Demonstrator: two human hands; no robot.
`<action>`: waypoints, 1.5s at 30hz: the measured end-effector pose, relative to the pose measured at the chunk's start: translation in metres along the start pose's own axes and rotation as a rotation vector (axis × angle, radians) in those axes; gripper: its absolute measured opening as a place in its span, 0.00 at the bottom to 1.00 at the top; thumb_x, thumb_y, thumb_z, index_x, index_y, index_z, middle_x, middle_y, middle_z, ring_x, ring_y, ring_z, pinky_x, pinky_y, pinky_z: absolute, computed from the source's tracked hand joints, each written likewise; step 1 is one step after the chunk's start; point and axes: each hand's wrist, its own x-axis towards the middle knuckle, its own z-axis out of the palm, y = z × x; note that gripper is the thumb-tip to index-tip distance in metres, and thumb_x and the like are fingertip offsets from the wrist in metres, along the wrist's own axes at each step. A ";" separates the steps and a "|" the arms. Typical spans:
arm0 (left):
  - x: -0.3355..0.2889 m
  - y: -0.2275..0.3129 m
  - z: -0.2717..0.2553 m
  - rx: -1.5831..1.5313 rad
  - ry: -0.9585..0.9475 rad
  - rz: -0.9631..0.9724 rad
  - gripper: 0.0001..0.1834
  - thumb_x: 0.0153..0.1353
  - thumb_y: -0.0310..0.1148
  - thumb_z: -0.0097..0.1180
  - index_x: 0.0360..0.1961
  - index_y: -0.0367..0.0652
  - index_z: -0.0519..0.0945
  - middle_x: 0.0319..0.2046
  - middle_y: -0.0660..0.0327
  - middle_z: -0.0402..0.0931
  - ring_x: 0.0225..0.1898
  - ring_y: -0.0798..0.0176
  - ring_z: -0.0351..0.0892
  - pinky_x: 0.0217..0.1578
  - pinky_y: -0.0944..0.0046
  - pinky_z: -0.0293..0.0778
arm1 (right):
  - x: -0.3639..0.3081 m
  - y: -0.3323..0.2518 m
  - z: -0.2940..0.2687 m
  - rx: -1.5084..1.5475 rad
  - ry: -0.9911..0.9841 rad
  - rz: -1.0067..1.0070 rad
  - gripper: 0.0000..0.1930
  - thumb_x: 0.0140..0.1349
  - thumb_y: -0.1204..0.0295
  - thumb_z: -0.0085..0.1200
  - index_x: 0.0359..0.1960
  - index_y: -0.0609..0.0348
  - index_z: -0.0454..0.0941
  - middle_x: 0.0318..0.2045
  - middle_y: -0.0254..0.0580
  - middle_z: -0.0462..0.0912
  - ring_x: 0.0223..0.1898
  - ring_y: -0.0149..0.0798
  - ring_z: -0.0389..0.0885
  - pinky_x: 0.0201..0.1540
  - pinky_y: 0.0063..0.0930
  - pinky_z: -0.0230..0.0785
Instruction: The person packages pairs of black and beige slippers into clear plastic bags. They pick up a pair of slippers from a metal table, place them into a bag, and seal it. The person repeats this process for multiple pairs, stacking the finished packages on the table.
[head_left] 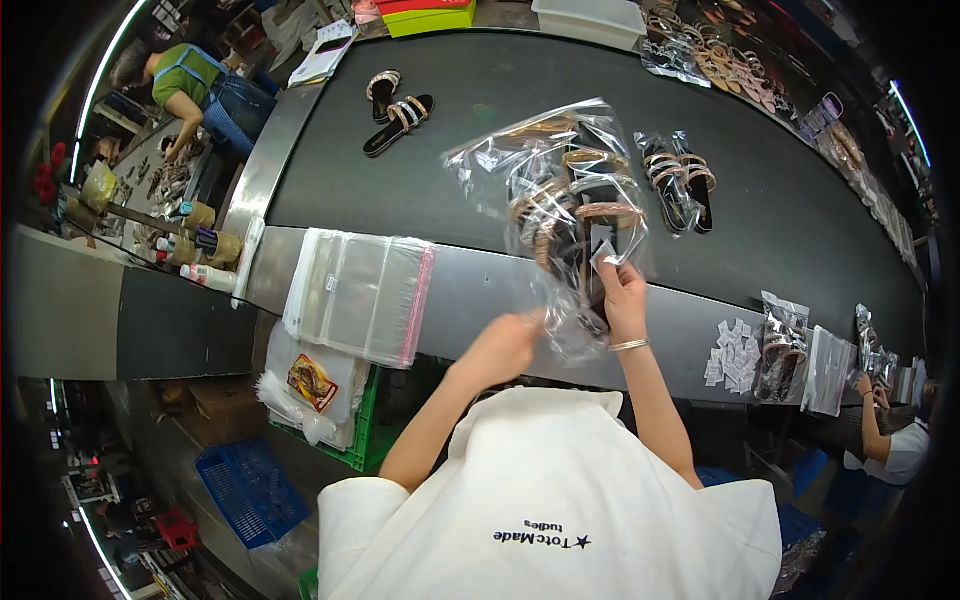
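Holding a clear bag of sandals — both hands, left hand, right hand.

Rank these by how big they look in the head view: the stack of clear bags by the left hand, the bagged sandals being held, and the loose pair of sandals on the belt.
1. Bagged sandals, held up near the camera, so this is unsure
2. Stack of clear bags, close behind
3. Loose pair of sandals, clearly smallest, also farthest

bagged sandals between loose pair left, bagged pair right.
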 end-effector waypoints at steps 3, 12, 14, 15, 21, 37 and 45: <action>0.000 -0.019 0.007 -0.383 0.153 -0.147 0.18 0.57 0.19 0.42 0.49 0.34 0.72 0.41 0.44 0.77 0.45 0.46 0.77 0.49 0.56 0.71 | 0.007 0.009 0.010 -0.147 0.105 -0.166 0.17 0.61 0.57 0.56 0.34 0.62 0.77 0.24 0.26 0.73 0.26 0.19 0.63 0.27 0.17 0.58; 0.000 -0.029 0.028 -1.076 0.110 -0.089 0.32 0.53 0.26 0.60 0.59 0.37 0.62 0.48 0.49 0.73 0.53 0.51 0.72 0.46 0.57 0.75 | 0.001 0.042 0.037 0.107 0.271 -0.062 0.29 0.57 0.52 0.59 0.46 0.69 0.71 0.34 0.40 0.78 0.35 0.31 0.73 0.40 0.25 0.66; 0.013 -0.055 0.046 -1.099 0.172 -0.173 0.28 0.53 0.21 0.59 0.55 0.37 0.65 0.45 0.51 0.75 0.46 0.57 0.78 0.41 0.63 0.78 | 0.006 0.082 0.032 -0.196 0.366 -0.052 0.32 0.55 0.52 0.60 0.48 0.71 0.69 0.40 0.49 0.77 0.39 0.39 0.73 0.47 0.32 0.65; 0.012 -0.072 0.055 -1.151 0.167 -0.260 0.27 0.53 0.20 0.58 0.54 0.37 0.65 0.45 0.52 0.75 0.45 0.58 0.78 0.41 0.63 0.78 | 0.010 0.107 0.016 -0.200 0.286 0.007 0.32 0.54 0.53 0.61 0.48 0.71 0.69 0.41 0.50 0.76 0.39 0.40 0.73 0.47 0.31 0.65; -0.008 -0.110 0.091 -1.287 0.155 -0.506 0.23 0.52 0.15 0.54 0.50 0.35 0.68 0.43 0.52 0.76 0.43 0.58 0.79 0.42 0.62 0.79 | -0.013 0.156 -0.039 -0.446 -0.022 -0.006 0.45 0.35 0.57 0.73 0.53 0.70 0.64 0.44 0.53 0.74 0.45 0.45 0.74 0.52 0.33 0.64; -0.015 -0.106 0.085 -0.864 0.326 -0.657 0.17 0.68 0.34 0.38 0.40 0.28 0.73 0.35 0.50 0.79 0.37 0.57 0.82 0.37 0.63 0.80 | -0.043 0.116 0.019 -1.002 -0.532 -0.379 0.08 0.47 0.67 0.59 0.27 0.53 0.75 0.33 0.35 0.73 0.42 0.40 0.70 0.47 0.39 0.57; -0.024 -0.112 0.084 -0.859 0.385 -0.660 0.16 0.67 0.33 0.39 0.37 0.30 0.76 0.33 0.49 0.80 0.34 0.59 0.83 0.32 0.65 0.79 | -0.090 0.094 -0.083 -1.077 -0.555 -0.347 0.09 0.49 0.68 0.59 0.24 0.58 0.73 0.26 0.42 0.73 0.33 0.47 0.72 0.40 0.39 0.64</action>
